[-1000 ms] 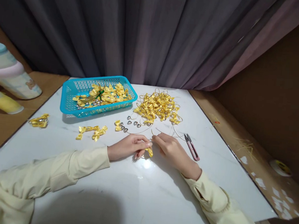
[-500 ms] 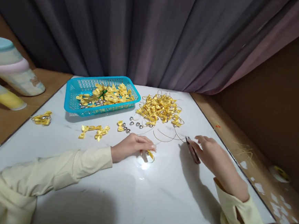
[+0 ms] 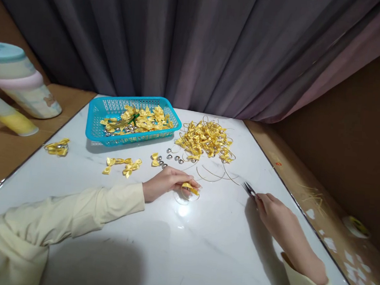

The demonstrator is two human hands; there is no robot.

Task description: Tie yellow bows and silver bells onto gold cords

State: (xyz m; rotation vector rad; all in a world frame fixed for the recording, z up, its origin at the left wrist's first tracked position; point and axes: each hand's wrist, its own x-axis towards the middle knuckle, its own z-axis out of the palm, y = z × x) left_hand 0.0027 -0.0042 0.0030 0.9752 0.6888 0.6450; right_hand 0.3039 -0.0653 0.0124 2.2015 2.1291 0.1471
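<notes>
My left hand (image 3: 167, 182) rests on the white table (image 3: 181, 247), fingers pinched on a small yellow ribbon bow (image 3: 190, 189) with a thin gold wire loop. To the right, my right hand (image 3: 275, 213) is closed around the small thread snips (image 3: 248, 189); their dark blades stick out past my fingers toward the far left. Between the hands lie loose curved gold wires (image 3: 212, 175).
A blue plastic basket (image 3: 96, 124) with yellow bows and silver beads stands at the back left. A pile of yellow bows (image 3: 206, 139) lies beside it. Loose bows (image 3: 122, 165), silver heart beads (image 3: 172, 156), another bow (image 3: 58, 146), stacked containers (image 3: 19, 89) and a tape roll (image 3: 354, 223) surround.
My right hand left the bow, moved right to the snips and picked them up. My left hand stayed, keeping hold of the bow.
</notes>
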